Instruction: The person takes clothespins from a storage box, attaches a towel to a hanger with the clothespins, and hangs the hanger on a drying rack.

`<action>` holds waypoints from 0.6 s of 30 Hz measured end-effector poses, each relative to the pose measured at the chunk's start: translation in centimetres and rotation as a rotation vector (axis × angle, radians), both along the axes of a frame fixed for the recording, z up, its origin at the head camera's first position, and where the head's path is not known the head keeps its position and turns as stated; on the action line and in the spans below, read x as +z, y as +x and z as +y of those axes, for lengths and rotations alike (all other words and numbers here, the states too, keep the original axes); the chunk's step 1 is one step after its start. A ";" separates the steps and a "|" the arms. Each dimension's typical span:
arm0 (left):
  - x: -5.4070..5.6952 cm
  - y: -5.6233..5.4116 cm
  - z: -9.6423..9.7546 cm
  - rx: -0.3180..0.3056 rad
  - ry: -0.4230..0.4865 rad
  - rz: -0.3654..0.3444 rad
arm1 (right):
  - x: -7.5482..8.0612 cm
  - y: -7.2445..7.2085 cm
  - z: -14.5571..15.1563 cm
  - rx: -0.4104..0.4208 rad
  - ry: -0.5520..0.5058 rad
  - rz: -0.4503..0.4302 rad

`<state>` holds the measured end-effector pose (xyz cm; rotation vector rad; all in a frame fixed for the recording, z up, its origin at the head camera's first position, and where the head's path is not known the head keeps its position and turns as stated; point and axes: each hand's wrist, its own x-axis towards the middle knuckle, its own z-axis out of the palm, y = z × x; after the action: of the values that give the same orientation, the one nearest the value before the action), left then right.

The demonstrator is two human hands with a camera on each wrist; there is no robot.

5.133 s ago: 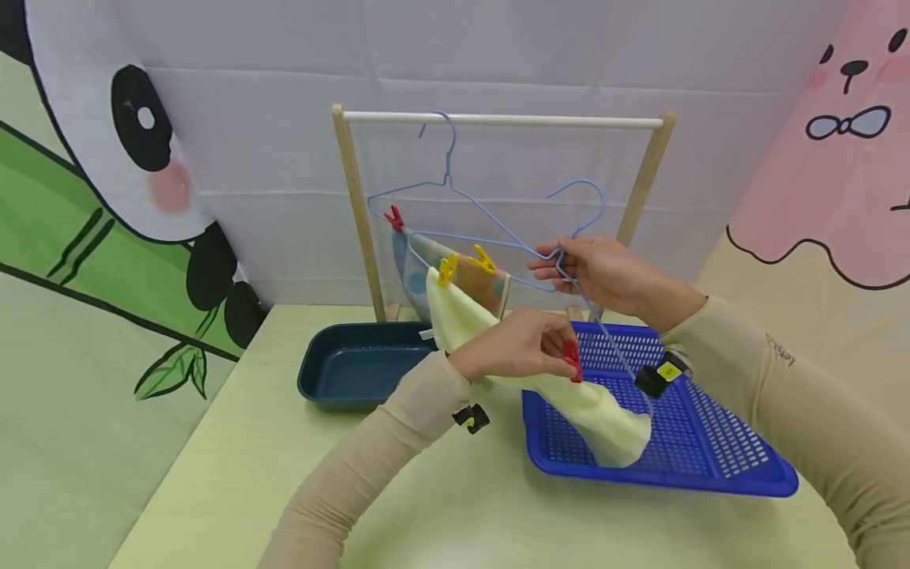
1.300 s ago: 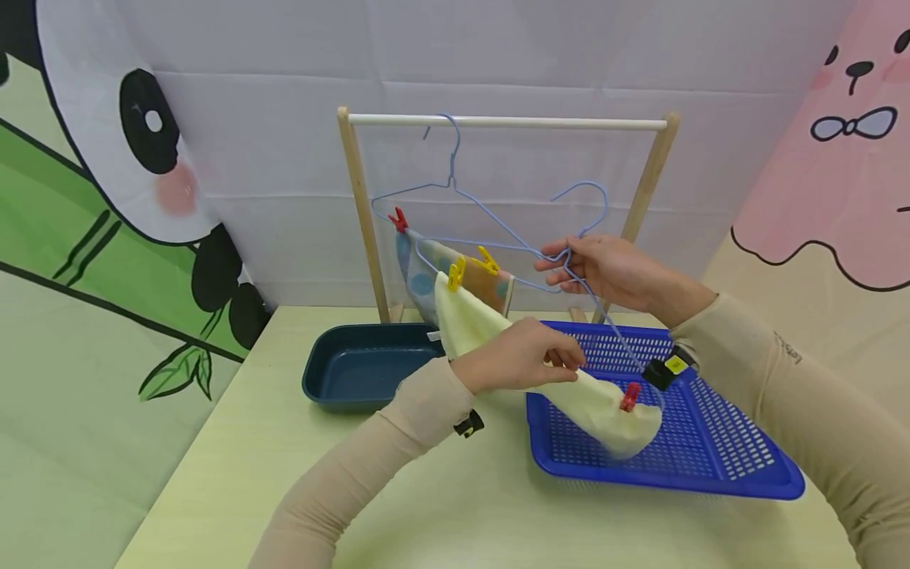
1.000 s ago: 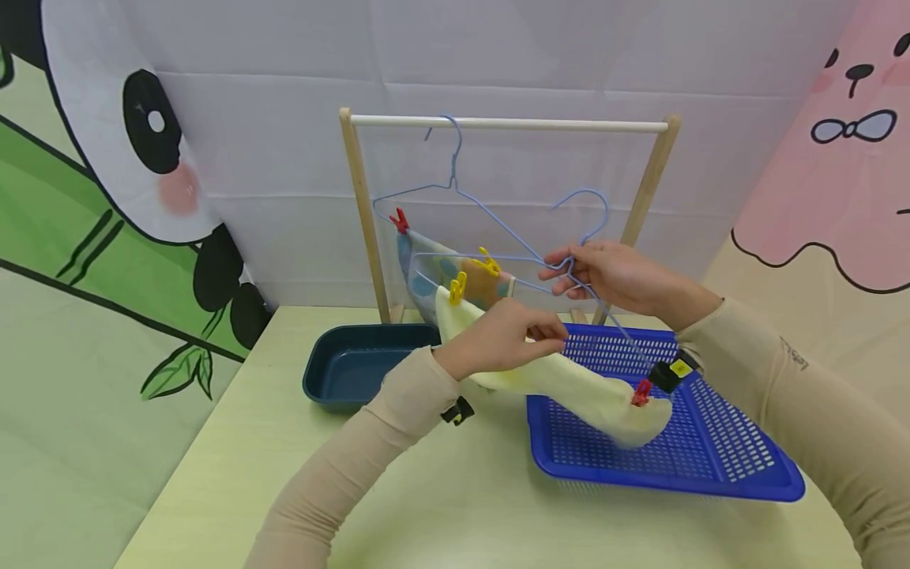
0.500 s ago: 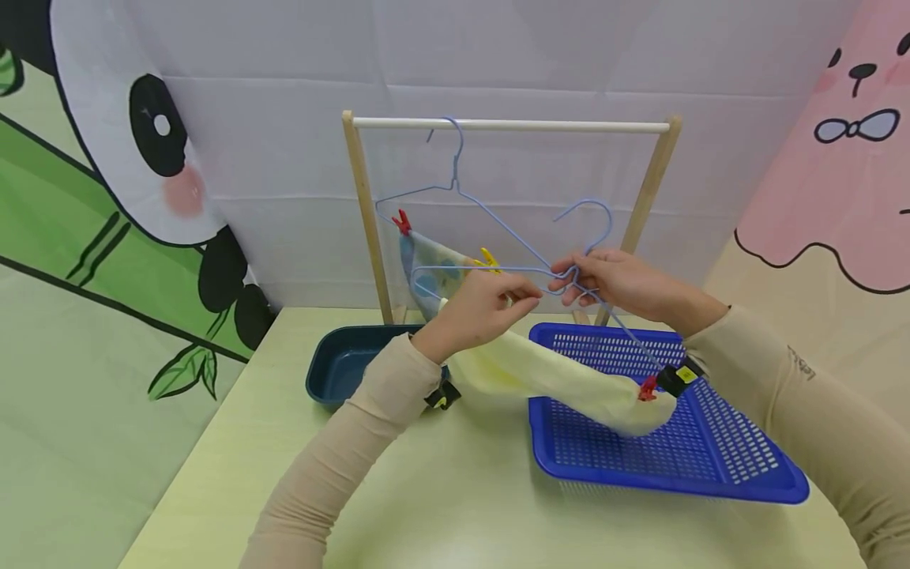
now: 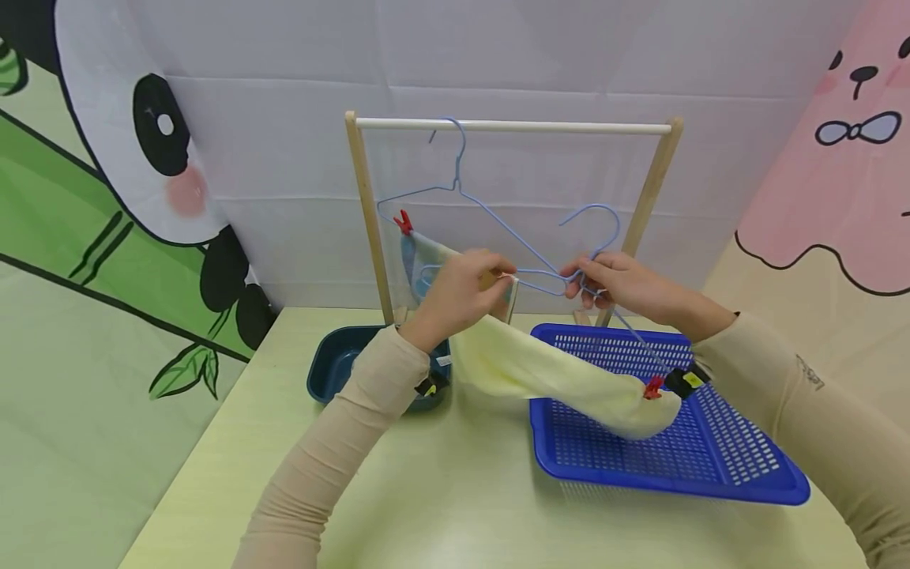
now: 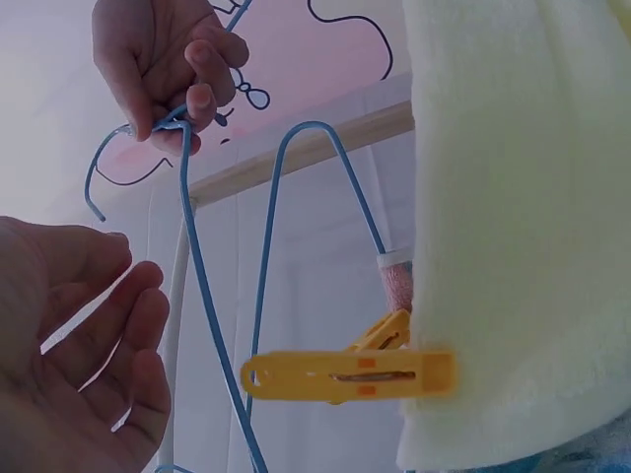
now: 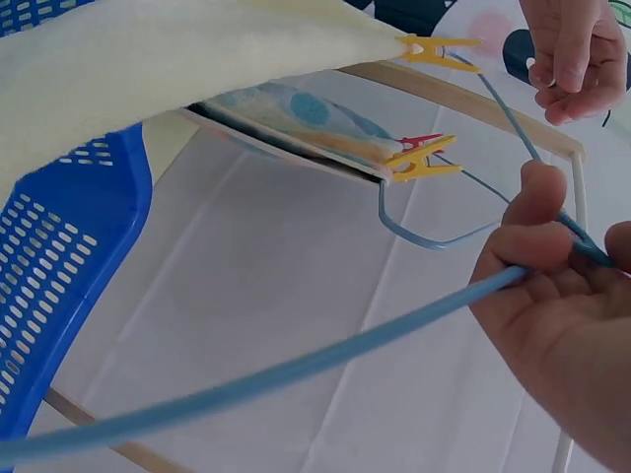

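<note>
My right hand pinches the neck of a blue wire hanger in front of the rack. From the hanger's lower side droops a pale yellow cloth. A red clothespin grips the cloth's right end, and a yellow clothespin is at its other end in the left wrist view. My left hand is near the hanger's left arm, hiding that corner in the head view. In the left wrist view its fingers are loosely curved with nothing between them.
A second blue hanger hangs from the rack's white bar, bearing a patterned cloth held by another red clothespin. Below stand a dark teal basin and a blue perforated basket on the table.
The red clothespin, formerly in my left hand, is now on the yellow cloth. My left hand has moved up and left. The right hand has lowered slightly and the hanger has tilted.
</note>
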<state>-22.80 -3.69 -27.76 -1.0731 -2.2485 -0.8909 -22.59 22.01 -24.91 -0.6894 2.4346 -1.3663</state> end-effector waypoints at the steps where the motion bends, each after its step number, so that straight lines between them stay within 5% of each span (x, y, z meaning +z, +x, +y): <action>1: 0.0 -0.1 -0.1 0.012 0.002 0.003 | 0.0 0.0 0.0 -0.005 0.010 0.016; 12: 0.5 -0.7 0.0 0.046 -0.135 -0.111 | 0.3 0.7 0.6 -0.044 0.179 0.226; 18: 1.4 -1.0 0.7 0.016 -0.210 -0.097 | 0.6 1.4 1.1 -0.058 0.235 0.329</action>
<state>-23.76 -3.03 -26.35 -1.1225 -2.4718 -0.7262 -21.19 23.15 -24.30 -0.8442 2.8320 -1.0265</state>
